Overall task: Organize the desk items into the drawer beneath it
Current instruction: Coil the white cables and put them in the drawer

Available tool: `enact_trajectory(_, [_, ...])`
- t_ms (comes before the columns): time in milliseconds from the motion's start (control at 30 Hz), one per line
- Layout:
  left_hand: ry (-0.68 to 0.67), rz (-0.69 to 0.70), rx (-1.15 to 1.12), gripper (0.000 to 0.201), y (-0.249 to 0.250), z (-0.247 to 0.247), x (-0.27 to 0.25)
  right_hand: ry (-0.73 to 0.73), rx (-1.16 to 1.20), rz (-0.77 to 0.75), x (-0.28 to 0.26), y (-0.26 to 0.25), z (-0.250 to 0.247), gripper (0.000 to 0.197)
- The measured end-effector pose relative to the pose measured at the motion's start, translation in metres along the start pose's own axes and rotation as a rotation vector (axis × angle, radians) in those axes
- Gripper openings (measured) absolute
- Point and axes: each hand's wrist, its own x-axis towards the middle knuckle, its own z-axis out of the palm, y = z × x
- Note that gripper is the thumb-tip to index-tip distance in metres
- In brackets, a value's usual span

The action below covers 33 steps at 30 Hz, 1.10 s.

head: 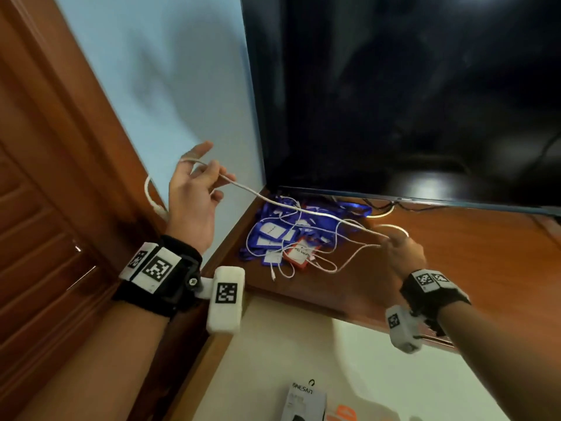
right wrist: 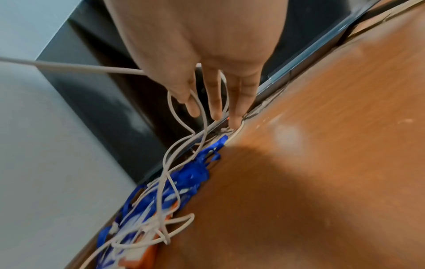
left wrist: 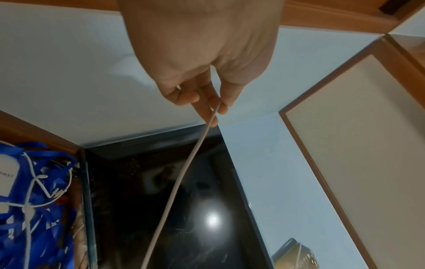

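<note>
Both hands grasp one thick white cable (head: 303, 210): from the head camera, my left hand (head: 194, 196) lifts it while my right hand (head: 403, 253) pinches it above the brown wooden bench (head: 473, 253). Left wrist: fingers (left wrist: 207, 102) pinch it. Right wrist: loops hang from fingers (right wrist: 215, 102) over blue lanyards (right wrist: 193, 174).

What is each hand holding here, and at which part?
Both hold the white cable. The left hand pinches it near one end, raised by the wall; the right hand grips looped mid-length strands above the desk.
</note>
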Motion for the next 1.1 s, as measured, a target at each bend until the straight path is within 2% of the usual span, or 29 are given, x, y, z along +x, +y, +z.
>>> enact_trajectory(67, [0.071, -0.037, -0.025, 0.028, -0.007, -0.007, 0.014, 0.031, -0.007, 0.083, 0.005, -0.005, -0.017, 0.023])
enact_trajectory(167, [0.125, -0.111, -0.102, 0.027, -0.021, -0.013, 0.034, 0.107, 0.092, 0.087, 0.014, -0.017, -0.040, 0.024])
enact_trajectory(300, [0.220, -0.323, -0.229, 0.021, -0.048, -0.011, 0.056, 0.038, 0.395, 0.103, 0.017, -0.039, -0.064, 0.041])
enact_trajectory(400, [0.210, -0.495, -0.289, 0.029, -0.065, 0.001, 0.063, 0.038, 0.432, 0.029, 0.019, -0.069, -0.093, 0.046])
enact_trajectory(467, [0.203, -0.585, -0.293, 0.028, -0.075, 0.010, 0.063, 0.066, 0.507, 0.005, 0.017, -0.093, -0.118, 0.042])
enact_trajectory(600, [0.162, -0.679, -0.212, 0.041, -0.090, 0.025, 0.062, 0.183, 0.639, -0.128, 0.007, -0.137, -0.153, 0.041])
enact_trajectory(667, [0.094, -0.710, -0.168, 0.038, -0.094, 0.030, 0.058, 0.209, 0.545, -0.214, 0.002, -0.145, -0.153, 0.044])
enact_trajectory(767, [0.048, -0.787, -0.156, 0.037, -0.094, 0.036, 0.055, 0.145, 0.072, -0.263, -0.004, -0.136, -0.146, 0.046])
enact_trajectory(833, [0.021, -0.839, -0.147, 0.037, -0.091, 0.039, 0.055, 0.128, -0.110, -0.261, -0.009, -0.133, -0.146, 0.045])
enact_trajectory(967, [-0.085, -0.853, -0.118, 0.039, -0.085, 0.047, 0.054, 0.171, -0.152, -0.298, -0.019, -0.144, -0.155, 0.038])
enact_trajectory(1100, [-0.160, -0.759, -0.129, 0.021, -0.076, 0.055, 0.058, 0.241, -0.076, -0.371, -0.028, -0.158, -0.172, 0.035])
